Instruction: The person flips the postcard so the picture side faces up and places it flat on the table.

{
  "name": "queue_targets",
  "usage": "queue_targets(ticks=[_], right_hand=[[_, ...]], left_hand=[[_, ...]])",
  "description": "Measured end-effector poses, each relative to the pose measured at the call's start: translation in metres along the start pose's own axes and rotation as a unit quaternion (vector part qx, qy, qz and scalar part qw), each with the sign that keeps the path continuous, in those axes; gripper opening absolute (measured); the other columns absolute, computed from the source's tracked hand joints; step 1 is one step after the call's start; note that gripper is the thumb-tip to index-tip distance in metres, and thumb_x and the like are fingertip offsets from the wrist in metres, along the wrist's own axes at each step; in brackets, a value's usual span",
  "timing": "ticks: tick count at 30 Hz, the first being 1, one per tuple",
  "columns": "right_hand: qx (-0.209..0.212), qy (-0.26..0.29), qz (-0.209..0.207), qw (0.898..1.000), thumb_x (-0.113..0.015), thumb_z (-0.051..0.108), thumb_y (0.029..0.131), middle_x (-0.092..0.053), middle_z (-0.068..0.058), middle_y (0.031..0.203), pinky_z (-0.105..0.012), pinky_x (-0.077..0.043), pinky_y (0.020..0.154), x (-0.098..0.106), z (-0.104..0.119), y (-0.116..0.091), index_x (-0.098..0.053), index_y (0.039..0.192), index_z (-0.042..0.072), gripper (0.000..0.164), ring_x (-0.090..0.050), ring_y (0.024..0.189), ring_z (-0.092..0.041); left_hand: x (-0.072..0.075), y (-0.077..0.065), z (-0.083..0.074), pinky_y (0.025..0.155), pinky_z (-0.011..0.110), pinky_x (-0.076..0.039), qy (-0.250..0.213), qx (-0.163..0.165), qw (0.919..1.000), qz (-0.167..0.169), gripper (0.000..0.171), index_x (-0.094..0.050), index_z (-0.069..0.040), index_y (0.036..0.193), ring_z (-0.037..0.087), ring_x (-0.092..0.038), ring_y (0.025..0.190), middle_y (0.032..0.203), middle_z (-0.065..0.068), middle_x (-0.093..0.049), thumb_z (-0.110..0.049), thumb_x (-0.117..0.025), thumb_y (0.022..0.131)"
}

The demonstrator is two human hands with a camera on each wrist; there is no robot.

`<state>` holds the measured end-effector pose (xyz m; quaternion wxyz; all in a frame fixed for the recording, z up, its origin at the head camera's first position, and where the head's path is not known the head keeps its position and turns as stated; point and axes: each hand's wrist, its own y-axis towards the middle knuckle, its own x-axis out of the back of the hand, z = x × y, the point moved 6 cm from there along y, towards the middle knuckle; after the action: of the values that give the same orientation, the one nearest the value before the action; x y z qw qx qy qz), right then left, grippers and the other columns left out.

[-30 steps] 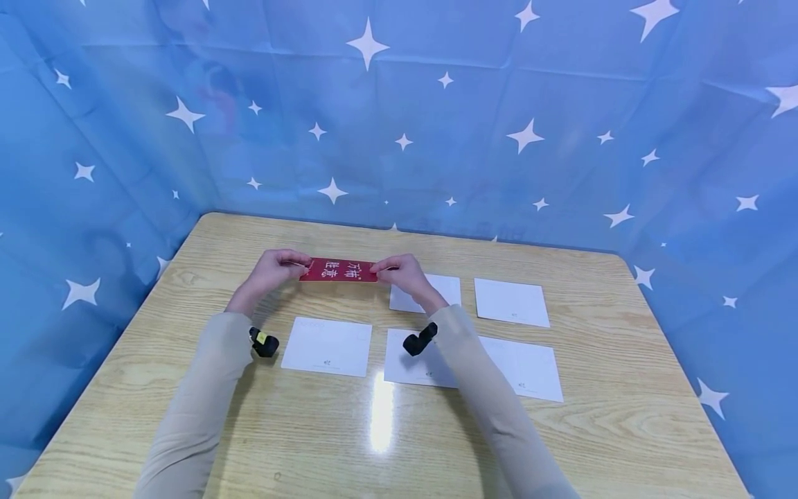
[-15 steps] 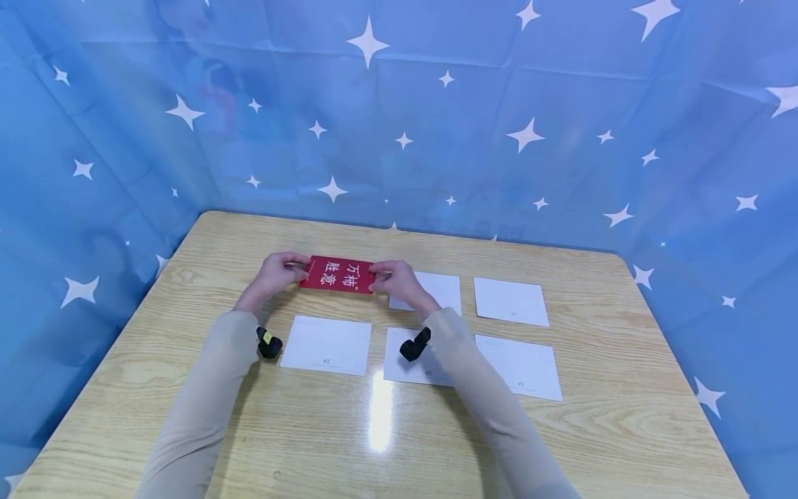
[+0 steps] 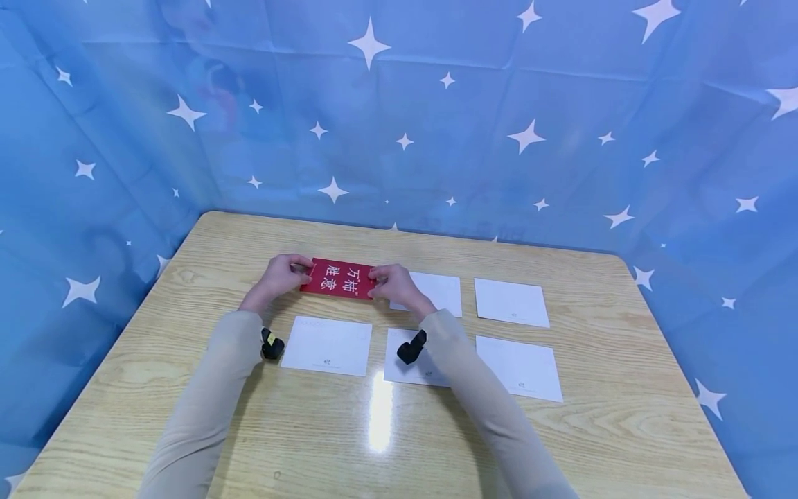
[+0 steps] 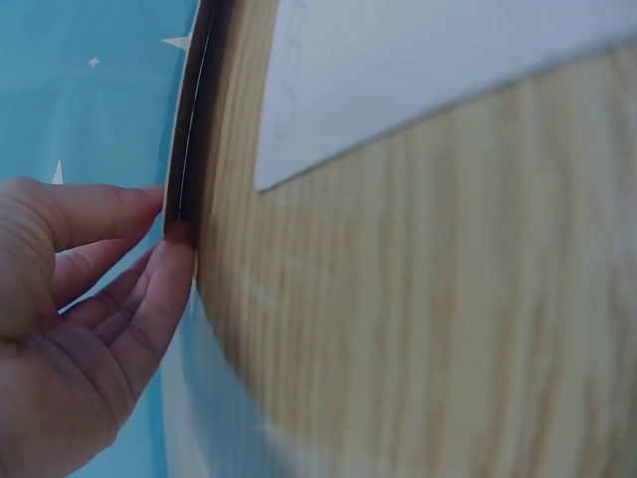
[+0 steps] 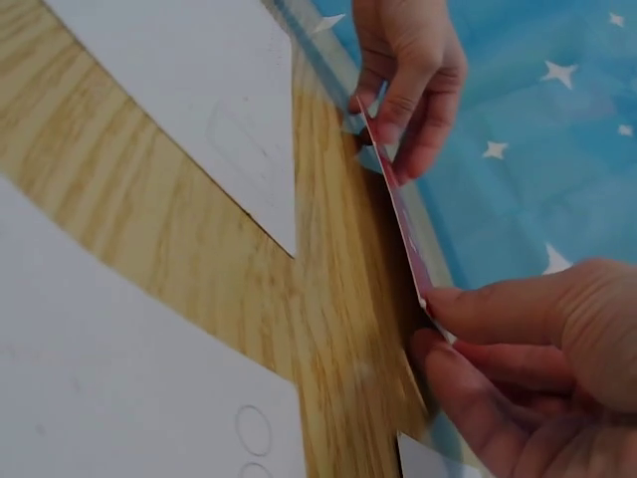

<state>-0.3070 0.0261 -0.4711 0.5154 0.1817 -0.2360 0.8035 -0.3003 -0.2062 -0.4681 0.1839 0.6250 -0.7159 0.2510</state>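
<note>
A red card (image 3: 339,279) with white characters is stretched between both hands, toward the back left of the table. At its left end, my left hand (image 3: 276,277) pinches the edge between thumb and fingers; the left wrist view shows the card (image 4: 183,129) nearly edge-on. My right hand (image 3: 399,285) pinches the opposite end, its thumb and fingers (image 5: 468,388) on either side of the edge. In the right wrist view the card (image 5: 396,211) is raised above the wood with a shadow under it. A white card (image 3: 439,290) lies partly behind the right hand.
Several white cards lie flat: one at front left (image 3: 327,346), a middle one (image 3: 399,360) partly under the right wrist camera (image 3: 411,346), one at front right (image 3: 520,367) and one at back right (image 3: 511,302). A blue star-patterned curtain (image 3: 399,180) borders the wooden table (image 3: 312,443).
The red card has tilted so more of its printed face shows to the head camera, and it has come slightly nearer. Both hands have shifted a little with it, keeping their pinch.
</note>
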Motion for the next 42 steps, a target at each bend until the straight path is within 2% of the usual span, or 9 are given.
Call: queue_targets(ticks=[5, 8, 15, 21, 28, 32, 37, 39, 42], right_hand=[[-0.002, -0.032, -0.004, 0.999, -0.071, 0.004, 0.082, -0.05, -0.012, 0.135, -0.036, -0.045, 0.095, -0.001, 0.005, -0.001, -0.061, 0.121, 0.0, 0.041, -0.047, 0.122, -0.028], [-0.005, -0.05, -0.004, 0.999, -0.071, 0.005, 0.081, -0.051, -0.013, 0.134, -0.039, -0.041, 0.099, -0.002, 0.008, -0.002, -0.061, 0.12, -0.001, 0.041, -0.042, 0.125, -0.029], [0.007, -0.1, -0.012, 0.995, -0.073, 0.004, 0.079, -0.054, -0.014, 0.129, -0.038, -0.043, 0.097, -0.007, 0.011, -0.001, -0.063, 0.118, -0.002, 0.041, -0.045, 0.121, -0.027], [0.01, -0.109, -0.008, 0.994, -0.072, 0.004, 0.08, -0.054, -0.014, 0.129, -0.039, -0.041, 0.099, -0.007, 0.013, -0.002, -0.063, 0.118, -0.003, 0.039, -0.045, 0.122, -0.028], [0.0, -0.094, -0.005, 0.996, -0.071, 0.008, 0.083, -0.054, -0.013, 0.129, -0.039, -0.042, 0.098, -0.005, 0.01, -0.002, -0.064, 0.117, -0.001, 0.036, -0.046, 0.119, -0.027], [-0.006, -0.042, -0.01, 0.999, -0.068, 0.012, 0.086, -0.055, -0.011, 0.127, -0.035, -0.049, 0.085, 0.0, 0.004, -0.005, -0.061, 0.122, 0.003, 0.038, -0.054, 0.105, -0.023], [0.008, 0.02, -0.048, 0.999, -0.065, 0.014, 0.089, -0.057, -0.01, 0.123, -0.03, -0.05, 0.069, 0.018, 0.0, -0.008, -0.06, 0.123, 0.006, 0.035, -0.061, 0.084, -0.021], [0.017, 0.021, -0.062, 0.998, -0.064, 0.013, 0.089, -0.058, -0.01, 0.122, -0.029, -0.049, 0.069, 0.026, -0.001, -0.009, -0.06, 0.122, 0.005, 0.035, -0.061, 0.085, -0.021], [0.021, 0.012, -0.075, 0.997, -0.064, 0.014, 0.089, -0.058, -0.012, 0.121, -0.029, -0.049, 0.07, 0.038, -0.005, -0.011, -0.06, 0.123, 0.004, 0.035, -0.06, 0.089, -0.022]], left_hand=[[-0.005, 0.002, -0.005, 0.083, 0.039, -0.049, 0.03, 0.001, 0.9995, 0.005, 0.034, -0.058, 0.006, 0.118, 0.038, -0.054, 0.109, 0.125, 0.025, -0.052, -0.001, -0.063, 0.085], [-0.007, 0.003, -0.009, 0.09, 0.044, -0.046, 0.058, -0.007, 0.9983, 0.004, 0.035, -0.058, 0.007, 0.117, 0.04, -0.05, 0.114, 0.126, 0.026, -0.051, -0.002, -0.064, 0.084], [-0.009, 0.0, -0.016, 0.095, 0.047, -0.041, 0.112, -0.013, 0.9936, -0.001, 0.034, -0.059, 0.008, 0.115, 0.038, -0.048, 0.114, 0.124, 0.026, -0.051, -0.002, -0.065, 0.084], [-0.01, 0.001, -0.016, 0.094, 0.047, -0.04, 0.148, -0.001, 0.989, 0.007, 0.034, -0.061, 0.005, 0.115, 0.033, -0.049, 0.107, 0.122, 0.023, -0.054, -0.006, -0.067, 0.084], [-0.01, 0.0, -0.015, 0.095, 0.047, -0.039, 0.146, 0.011, 0.9891, 0.018, 0.037, -0.059, 0.005, 0.118, 0.033, -0.048, 0.106, 0.121, 0.023, -0.055, -0.008, -0.067, 0.084], [-0.011, 0.0, -0.016, 0.092, 0.045, -0.042, 0.137, 0.016, 0.9902, 0.017, 0.034, -0.059, 0.004, 0.117, 0.031, -0.051, 0.104, 0.116, 0.02, -0.057, -0.009, -0.065, 0.086], [-0.012, -0.001, -0.029, 0.088, 0.044, -0.045, 0.098, -0.022, 0.995, 0.006, 0.031, -0.06, 0.004, 0.116, 0.032, -0.055, 0.101, 0.11, 0.019, -0.06, -0.009, -0.062, 0.088], [-0.014, -0.001, -0.037, 0.087, 0.044, -0.046, 0.079, -0.042, 0.996, 0.003, 0.031, -0.059, 0.006, 0.116, 0.033, -0.055, 0.101, 0.11, 0.021, -0.06, -0.008, -0.062, 0.088], [-0.019, -0.001, -0.047, 0.088, 0.044, -0.046, 0.051, -0.055, 0.9971, 0.004, 0.032, -0.058, 0.007, 0.117, 0.034, -0.055, 0.102, 0.112, 0.023, -0.059, -0.006, -0.062, 0.088]])
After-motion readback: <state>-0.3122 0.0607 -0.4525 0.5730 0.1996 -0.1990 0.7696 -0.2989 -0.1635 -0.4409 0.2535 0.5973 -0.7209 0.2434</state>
